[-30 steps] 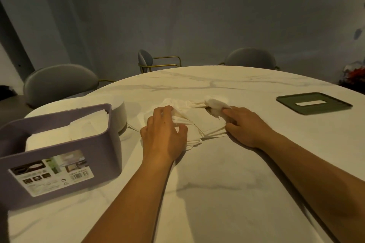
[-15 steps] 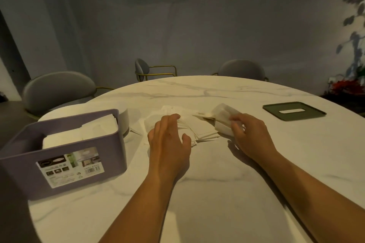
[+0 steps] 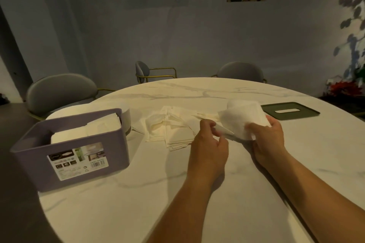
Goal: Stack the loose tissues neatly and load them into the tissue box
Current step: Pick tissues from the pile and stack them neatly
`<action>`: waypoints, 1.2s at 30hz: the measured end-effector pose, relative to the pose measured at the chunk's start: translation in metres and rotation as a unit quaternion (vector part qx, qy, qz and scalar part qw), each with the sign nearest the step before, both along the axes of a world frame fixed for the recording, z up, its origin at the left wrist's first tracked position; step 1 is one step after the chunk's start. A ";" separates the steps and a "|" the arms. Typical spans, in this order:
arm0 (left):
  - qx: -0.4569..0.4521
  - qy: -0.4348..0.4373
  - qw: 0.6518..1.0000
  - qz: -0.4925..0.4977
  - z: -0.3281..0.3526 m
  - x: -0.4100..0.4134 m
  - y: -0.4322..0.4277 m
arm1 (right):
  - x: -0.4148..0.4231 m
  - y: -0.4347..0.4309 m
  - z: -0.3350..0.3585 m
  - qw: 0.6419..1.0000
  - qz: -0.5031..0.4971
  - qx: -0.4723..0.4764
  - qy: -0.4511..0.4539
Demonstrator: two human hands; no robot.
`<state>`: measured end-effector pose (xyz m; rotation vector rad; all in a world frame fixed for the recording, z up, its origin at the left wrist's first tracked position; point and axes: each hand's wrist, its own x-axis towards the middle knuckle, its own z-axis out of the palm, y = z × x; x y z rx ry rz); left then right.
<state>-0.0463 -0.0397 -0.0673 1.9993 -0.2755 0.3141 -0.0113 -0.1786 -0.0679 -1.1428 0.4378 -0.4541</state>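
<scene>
A crumpled white tissue (image 3: 242,118) is lifted just above the table between my hands. My right hand (image 3: 266,140) grips its right side, and my left hand (image 3: 208,144) pinches its lower left corner. Behind my left hand a loose pile of tissues (image 3: 169,130) lies spread on the marble table (image 3: 197,193). The purple tissue box (image 3: 73,156) stands open at the left, with folded white tissues (image 3: 87,130) inside it.
The dark green box lid (image 3: 290,110) with its slot lies at the right of the table. A white round object (image 3: 126,118) stands behind the box. Grey chairs (image 3: 59,92) ring the table's far and left edges.
My right hand has lifted one tissue off the pile and drawn it right. My left hand left the pile and now pinches that tissue's corner. The camera has tilted up.
</scene>
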 end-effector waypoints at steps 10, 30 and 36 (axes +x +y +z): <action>-0.528 0.255 0.802 -0.114 0.004 0.017 0.014 | -0.017 0.036 0.010 0.887 0.162 -0.396 -0.172; -0.610 0.306 0.716 -0.149 0.004 0.021 0.019 | -0.007 0.028 0.017 0.957 0.203 -0.205 0.040; -0.580 0.297 0.742 -0.159 -0.001 0.029 0.019 | -0.003 0.021 0.019 0.981 0.171 -0.028 0.086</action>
